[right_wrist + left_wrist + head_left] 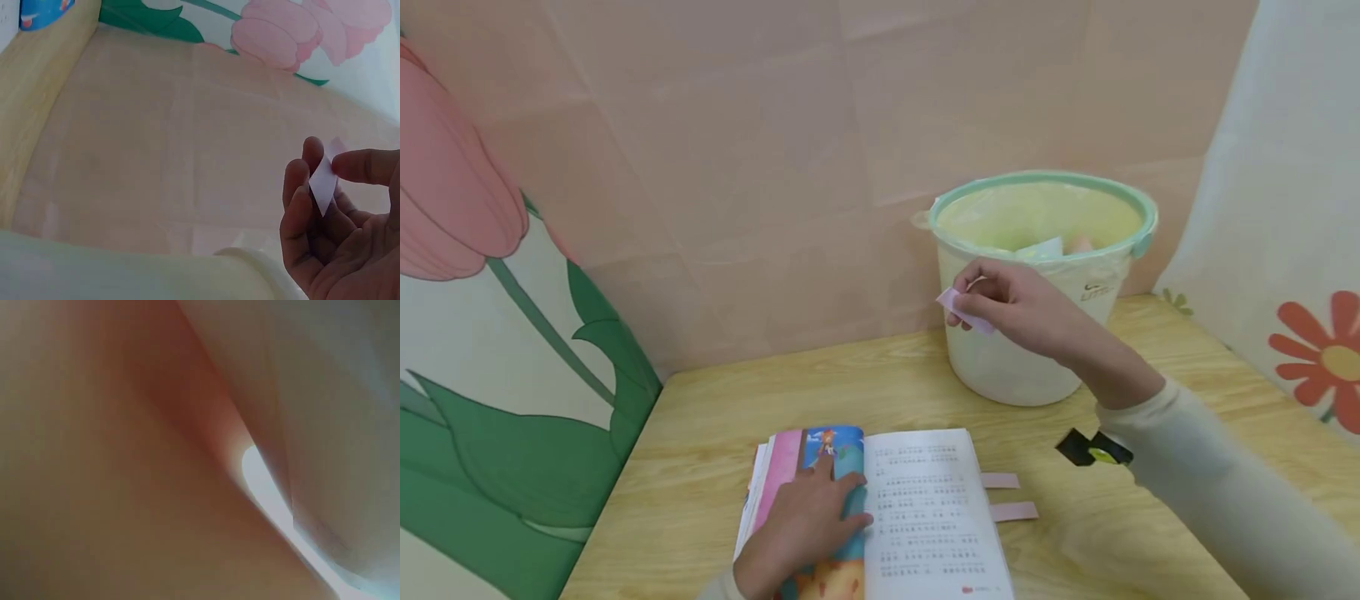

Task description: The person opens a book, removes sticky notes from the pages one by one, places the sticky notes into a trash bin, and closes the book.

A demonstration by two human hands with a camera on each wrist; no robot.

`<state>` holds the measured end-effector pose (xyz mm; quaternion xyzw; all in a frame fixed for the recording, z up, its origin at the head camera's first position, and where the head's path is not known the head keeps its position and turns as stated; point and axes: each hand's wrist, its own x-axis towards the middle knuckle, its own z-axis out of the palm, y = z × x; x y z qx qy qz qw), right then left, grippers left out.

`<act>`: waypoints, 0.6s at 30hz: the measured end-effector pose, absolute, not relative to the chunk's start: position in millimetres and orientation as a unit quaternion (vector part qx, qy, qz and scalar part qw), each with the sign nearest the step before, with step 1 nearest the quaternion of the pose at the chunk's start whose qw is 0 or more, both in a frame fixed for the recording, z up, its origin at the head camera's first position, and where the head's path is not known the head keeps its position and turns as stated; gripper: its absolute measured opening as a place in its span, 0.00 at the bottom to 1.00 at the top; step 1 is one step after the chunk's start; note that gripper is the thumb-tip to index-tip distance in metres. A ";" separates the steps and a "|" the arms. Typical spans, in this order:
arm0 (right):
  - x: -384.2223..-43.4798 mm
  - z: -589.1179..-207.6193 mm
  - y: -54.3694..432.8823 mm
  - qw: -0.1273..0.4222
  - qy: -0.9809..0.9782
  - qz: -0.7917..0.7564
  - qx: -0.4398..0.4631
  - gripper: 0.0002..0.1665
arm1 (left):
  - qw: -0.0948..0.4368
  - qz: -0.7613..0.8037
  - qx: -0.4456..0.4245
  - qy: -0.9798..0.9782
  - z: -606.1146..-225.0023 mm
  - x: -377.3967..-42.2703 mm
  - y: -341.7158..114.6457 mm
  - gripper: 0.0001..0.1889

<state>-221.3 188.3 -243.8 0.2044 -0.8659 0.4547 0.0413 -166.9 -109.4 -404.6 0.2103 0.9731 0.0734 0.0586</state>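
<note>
Paper strip (979,322): in the right hand (1026,308), before the front wall of the bin (1022,367) and below its rim; its long axis slants from upper left to lower right in the head view.
Right hand's hold: thumb and fingers pinch the strip, other fingers loosely bent; this hand is much nearer the bin.
Left hand (811,508): fingers spread, resting on the left page of the open book (925,508), gripping nothing; the left wrist view is too blurred to add more.
Bin to book: bin behind and to the right, well apart.
Pink tabs (1015,511): two, jutting from the book's right edge, pointing rightward.
</note>
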 end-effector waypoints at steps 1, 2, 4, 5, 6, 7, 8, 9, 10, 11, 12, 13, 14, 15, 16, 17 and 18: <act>-220.7 -240.2 189.1 0.047 -0.871 0.444 0.206 0.13 | 0.064 0.072 0.211 0.973 -404.6 -166.8 -109.3 0.28; -220.1 -237.0 189.9 0.053 -0.875 0.435 0.205 0.13 | 0.067 0.070 0.215 0.972 -404.3 -166.4 -109.4 0.29; -219.5 -231.4 191.7 0.065 -0.884 0.419 0.196 0.12 | 0.074 0.070 0.224 0.969 -403.3 -165.9 -110.4 0.30; -219.6 -229.2 192.8 0.071 -0.889 0.411 0.191 0.12 | 0.079 0.072 0.231 0.967 -402.6 -165.6 -111.5 0.31; -219.8 -227.2 194.2 0.078 -0.894 0.401 0.186 0.13 | 0.085 0.074 0.240 0.964 -401.3 -165.3 -113.0 0.31; -220.3 -225.5 195.6 0.086 -0.897 0.396 0.177 0.13 | 0.091 0.078 0.250 0.961 -400.0 -165.0 -114.8 0.31; -220.9 -224.1 197.4 0.093 -0.899 0.394 0.168 0.13 | 0.095 0.081 0.261 0.957 -397.9 -164.7 -117.0 0.30; -221.9 -222.7 199.4 0.102 -0.901 0.392 0.157 0.14 | 0.100 0.088 0.273 0.953 -395.6 -164.7 -119.5 0.30; -223.2 -221.5 201.5 0.113 -0.900 0.394 0.150 0.15 | 0.106 0.095 0.287 0.947 -392.7 -164.5 -122.4 0.30; -224.5 -220.5 203.9 0.123 -0.898 0.399 0.142 0.16 | 0.111 0.103 0.300 0.942 -389.3 -164.2 -125.4 0.30; -226.1 -219.6 206.6 0.134 -0.893 0.407 0.136 0.16 | 0.116 0.112 0.314 0.936 -385.5 -163.6 -128.5 0.29; -227.7 -218.6 209.0 0.145 -0.888 0.416 0.131 0.16 | 0.119 0.121 0.327 0.930 -381.6 -162.8 -131.5 0.29; -229.3 -217.9 211.6 0.154 -0.883 0.426 0.126 0.17 | 0.123 0.125 0.341 0.924 -377.4 -162.1 -134.2 0.28; -230.9 -216.9 214.0 0.162 -0.877 0.434 0.124 0.17 | 0.130 0.129 0.352 0.918 -373.7 -161.1 -136.5 0.28; -232.4 -215.9 216.5 0.170 -0.872 0.442 0.122 0.17 | 0.138 0.130 0.360 0.914 -370.0 -159.8 -138.5 0.27; -233.9 -214.8 219.0 0.177 -0.869 0.447 0.120 0.17 | 0.146 0.131 0.366 0.910 -366.8 -158.5 -140.1 0.27; -235.2 -213.6 221.1 0.183 -0.865 0.452 0.117 0.17 | 0.155 0.130 0.368 0.907 -364.4 -157.5 -141.2 0.27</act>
